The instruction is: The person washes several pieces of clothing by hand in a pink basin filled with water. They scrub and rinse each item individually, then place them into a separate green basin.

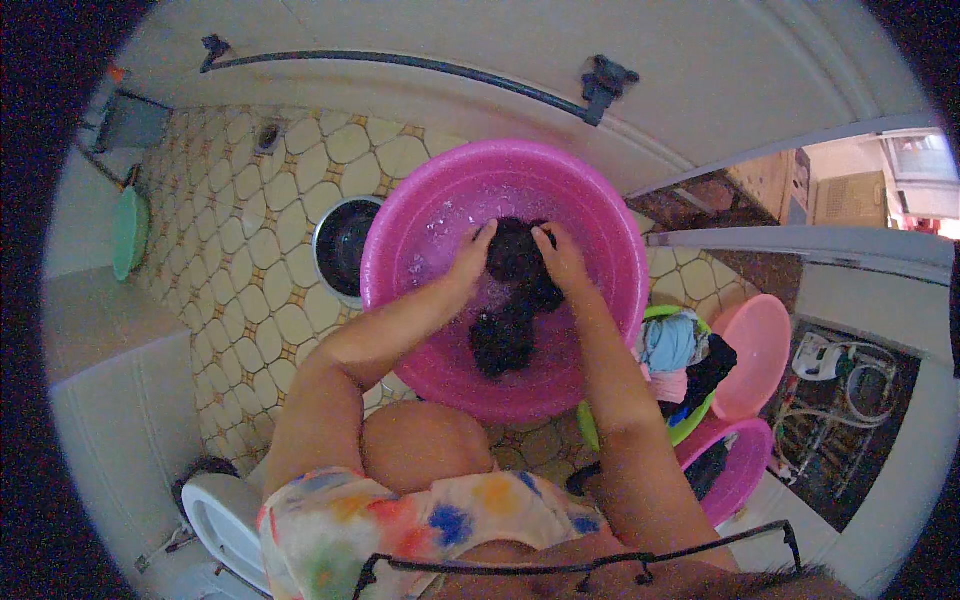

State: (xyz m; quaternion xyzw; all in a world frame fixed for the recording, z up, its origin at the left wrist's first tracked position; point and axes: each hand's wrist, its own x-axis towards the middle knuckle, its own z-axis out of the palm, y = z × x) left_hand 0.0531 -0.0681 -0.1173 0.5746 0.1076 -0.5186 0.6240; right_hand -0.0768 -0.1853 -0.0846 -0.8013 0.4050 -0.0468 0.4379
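Observation:
A large pink plastic basin [379, 255] stands on the tiled floor in front of me, with sudsy water in it. A soaked black cloth [516, 255] lies in the water, stretching from between my hands towards the near side of the basin. My left hand [472, 255] grips the cloth's left edge, thumb on top. Opposite it, my right hand [559, 255] holds the right edge, also with the thumb uppermost. The fingertips of both hands are hidden by the cloth.
A dark round bowl [349, 247] stands left of the basin. To the right are a green basin [589, 427] heaped with clothes, a salmon-pink basin [757, 352] and a smaller pink basin [742, 480]. A wall rail [420, 64] runs beyond; a floor drain [268, 137] is far left.

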